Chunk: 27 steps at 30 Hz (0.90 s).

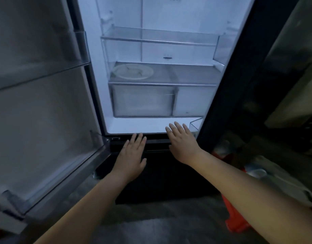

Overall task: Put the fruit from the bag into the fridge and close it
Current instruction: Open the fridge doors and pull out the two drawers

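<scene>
Fridge [105, 50] open and lit, its door [37, 103] swung left. I see no fruit on the shelves; only a plate [133, 72] at the lower shelf's left end. An orange bag [235, 215] lies at the fridge's right foot. My left hand [132, 155] and right hand [183, 143] hover at the front edge, fingers spread, empty. Loading and closing both remain.

I note a white plate [133, 71] lying flat on a glass shelf. Grey floor [151, 229] fills the lower view. Dim, blurred clutter [292, 106] at right; I cannot identify it.
</scene>
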### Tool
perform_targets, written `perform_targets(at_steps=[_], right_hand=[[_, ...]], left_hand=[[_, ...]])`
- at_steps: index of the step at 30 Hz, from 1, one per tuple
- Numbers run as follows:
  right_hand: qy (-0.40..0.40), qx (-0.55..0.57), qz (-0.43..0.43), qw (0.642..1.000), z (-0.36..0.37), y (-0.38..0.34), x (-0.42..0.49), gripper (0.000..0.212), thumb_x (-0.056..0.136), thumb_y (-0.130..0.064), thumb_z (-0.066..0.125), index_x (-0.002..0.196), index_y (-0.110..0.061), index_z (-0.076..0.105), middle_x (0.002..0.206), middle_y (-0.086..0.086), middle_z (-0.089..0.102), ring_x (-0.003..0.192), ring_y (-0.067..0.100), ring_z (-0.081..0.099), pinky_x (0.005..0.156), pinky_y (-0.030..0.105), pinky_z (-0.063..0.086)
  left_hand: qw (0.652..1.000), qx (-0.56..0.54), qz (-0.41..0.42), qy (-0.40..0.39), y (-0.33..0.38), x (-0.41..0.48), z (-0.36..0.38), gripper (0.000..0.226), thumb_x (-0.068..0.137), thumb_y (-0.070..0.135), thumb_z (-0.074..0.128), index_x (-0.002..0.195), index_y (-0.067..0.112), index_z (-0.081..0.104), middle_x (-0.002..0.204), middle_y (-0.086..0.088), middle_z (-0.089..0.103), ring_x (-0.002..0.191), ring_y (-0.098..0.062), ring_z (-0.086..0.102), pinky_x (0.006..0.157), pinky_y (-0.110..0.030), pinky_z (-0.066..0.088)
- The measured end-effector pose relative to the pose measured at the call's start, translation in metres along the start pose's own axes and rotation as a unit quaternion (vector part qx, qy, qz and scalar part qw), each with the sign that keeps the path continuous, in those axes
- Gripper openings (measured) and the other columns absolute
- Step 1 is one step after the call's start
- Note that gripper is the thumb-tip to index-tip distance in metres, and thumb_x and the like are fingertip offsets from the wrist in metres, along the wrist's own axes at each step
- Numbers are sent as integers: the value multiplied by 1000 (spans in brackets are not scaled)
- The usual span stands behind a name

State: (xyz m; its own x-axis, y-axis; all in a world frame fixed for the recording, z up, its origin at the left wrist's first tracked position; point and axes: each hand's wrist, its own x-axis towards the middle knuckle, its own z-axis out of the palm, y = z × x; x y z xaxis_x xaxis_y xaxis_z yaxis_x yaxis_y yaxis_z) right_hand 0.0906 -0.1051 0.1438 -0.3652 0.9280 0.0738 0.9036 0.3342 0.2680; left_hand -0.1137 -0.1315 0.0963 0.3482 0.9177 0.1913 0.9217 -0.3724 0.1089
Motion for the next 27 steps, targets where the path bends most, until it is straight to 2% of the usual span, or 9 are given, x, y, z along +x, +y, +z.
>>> perform_targets(at_steps=[5,13,18,22,25,27], right_hand=[[-21,-33,41,998,5,28,-12,67,95,-32,40,149,-5,9,157,13,12,145,29,4,116,45,-2],[-45,-68,76,994,18,57,-24,65,95,-32,37,148,-3,12,156,15,13,145,30,3,116,42,-2],[-65,-187,31,980,32,74,-32,63,97,-34,25,147,1,10,155,17,16,144,33,4,115,41,-7],[-42,-196,22,979,36,79,-42,63,97,-34,26,147,1,11,154,16,18,144,33,5,115,41,-7],[-29,-185,13,982,40,84,-58,60,96,-32,29,146,0,17,154,15,23,144,32,8,115,40,-9],[-25,-171,16,985,44,90,-72,60,92,-33,38,143,-1,32,149,14,35,143,32,18,115,43,-7]], left_hand=[[997,16,58,-39,24,35,5,74,93,39,41,150,14,1,158,-4,-6,145,-21,-8,118,-36,3],[993,3,99,-66,52,62,11,73,93,37,42,151,14,3,159,-4,-3,145,-21,-5,118,-36,4],[991,-1,104,-79,67,71,10,73,93,35,43,150,13,3,159,-5,-2,145,-21,-5,117,-36,5],[990,0,114,-84,83,77,11,74,93,34,44,151,13,2,159,-4,-2,145,-21,-5,118,-36,5],[989,1,124,-86,97,81,15,74,93,34,44,151,14,2,159,-4,-3,145,-20,-6,118,-36,5],[987,2,134,-90,108,84,18,75,93,35,44,151,14,1,159,-4,-4,145,-20,-7,118,-36,4]])
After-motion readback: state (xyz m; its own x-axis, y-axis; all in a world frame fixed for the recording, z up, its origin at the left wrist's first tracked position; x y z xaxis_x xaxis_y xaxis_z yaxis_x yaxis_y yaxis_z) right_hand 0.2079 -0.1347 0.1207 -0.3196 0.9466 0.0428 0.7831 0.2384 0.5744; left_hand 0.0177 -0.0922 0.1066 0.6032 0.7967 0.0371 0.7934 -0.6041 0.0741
